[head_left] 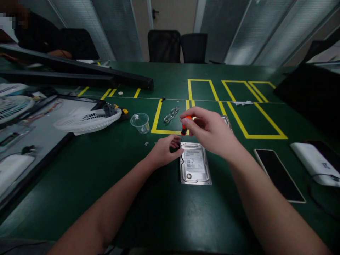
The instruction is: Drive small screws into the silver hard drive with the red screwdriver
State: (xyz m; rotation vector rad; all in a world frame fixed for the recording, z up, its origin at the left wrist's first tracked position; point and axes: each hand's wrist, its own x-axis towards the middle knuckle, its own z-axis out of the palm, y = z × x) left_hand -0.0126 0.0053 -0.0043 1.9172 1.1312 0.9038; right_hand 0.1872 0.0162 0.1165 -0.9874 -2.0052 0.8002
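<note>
A silver hard drive with a white label lies flat on the green table in front of me. My right hand grips a screwdriver with an orange-and-black handle. It stands nearly upright, its tip at the drive's far left corner; whether it sits in a screw is too small to tell. Against the drive's left edge rests my left hand, thumb at the drive's rim and fingers curled by the screwdriver shaft. Several small screws lie left of that hand, near a clear plastic cup.
Beyond the drive are a pair of glasses and yellow tape outlines. A phone and a white device lie right. White fan grilles rest on a panel at left. Across the table, a person sits behind long black bars.
</note>
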